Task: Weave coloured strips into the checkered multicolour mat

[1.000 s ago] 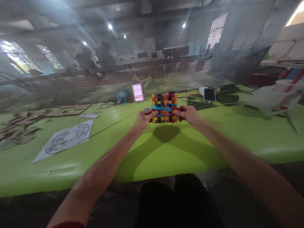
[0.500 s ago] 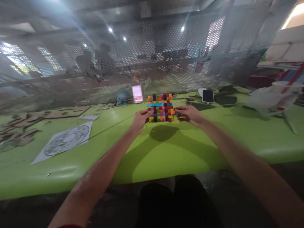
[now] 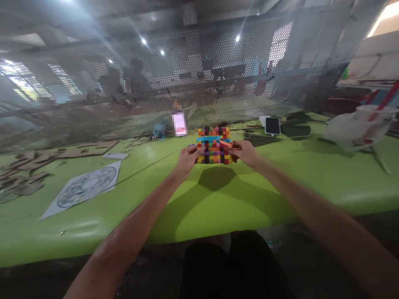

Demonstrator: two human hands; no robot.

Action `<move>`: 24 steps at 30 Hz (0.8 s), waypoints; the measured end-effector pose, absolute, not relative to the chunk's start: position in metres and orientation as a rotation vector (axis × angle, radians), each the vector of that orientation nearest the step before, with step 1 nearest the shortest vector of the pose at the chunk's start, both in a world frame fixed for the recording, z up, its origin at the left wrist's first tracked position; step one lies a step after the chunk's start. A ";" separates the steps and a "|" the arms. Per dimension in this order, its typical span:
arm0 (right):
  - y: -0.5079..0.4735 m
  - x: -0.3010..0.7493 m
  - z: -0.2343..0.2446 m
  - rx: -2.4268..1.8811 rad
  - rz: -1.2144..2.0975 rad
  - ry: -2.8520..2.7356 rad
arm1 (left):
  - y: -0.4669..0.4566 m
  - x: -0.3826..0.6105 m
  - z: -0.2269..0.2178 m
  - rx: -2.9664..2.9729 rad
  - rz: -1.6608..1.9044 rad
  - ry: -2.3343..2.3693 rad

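Observation:
A small woven panel (image 3: 213, 146) of many-coloured flat strips stands tilted up above the table, facing me. My left hand (image 3: 188, 158) is closed on its left edge, with the thumb on the near face. At the right edge, my right hand (image 3: 245, 153) is pinched on a loose orange strip (image 3: 225, 143), which slants up to the left across the front of the weave. The fingertips behind the panel are hidden. A dark shadow of the panel lies on the green table (image 3: 215, 211) below.
A printed sheet with a ring pattern (image 3: 89, 186) and torn cardboard pieces (image 3: 28, 174) lie on the left. A pixelated upright screen (image 3: 179, 123) stands at the back by a perforated metal screen (image 3: 193, 83). Rightward are a white-framed device (image 3: 272, 126) and a plastic-bagged cup (image 3: 358, 128).
The panel and both hands have shifted slightly right and down in view. The right hand has come in over the panel's right edge, and an orange strip now stands out across its front.

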State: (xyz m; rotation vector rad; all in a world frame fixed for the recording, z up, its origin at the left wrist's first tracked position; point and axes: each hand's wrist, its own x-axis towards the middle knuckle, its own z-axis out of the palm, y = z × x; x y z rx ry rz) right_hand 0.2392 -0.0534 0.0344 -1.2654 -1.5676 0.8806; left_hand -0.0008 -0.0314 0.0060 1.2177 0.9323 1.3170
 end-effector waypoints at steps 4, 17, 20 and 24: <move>-0.052 0.240 0.036 -1.286 0.862 -1.452 | -0.041 0.006 0.010 1.246 1.199 0.859; -0.049 0.241 0.027 -1.214 0.960 -1.519 | -0.040 0.004 0.012 1.282 1.280 0.852; -0.051 0.241 0.028 -1.249 0.926 -1.516 | -0.039 0.003 0.012 1.280 1.257 0.856; -0.051 0.242 0.030 -1.257 0.914 -1.487 | -0.039 0.001 0.012 1.279 1.200 0.879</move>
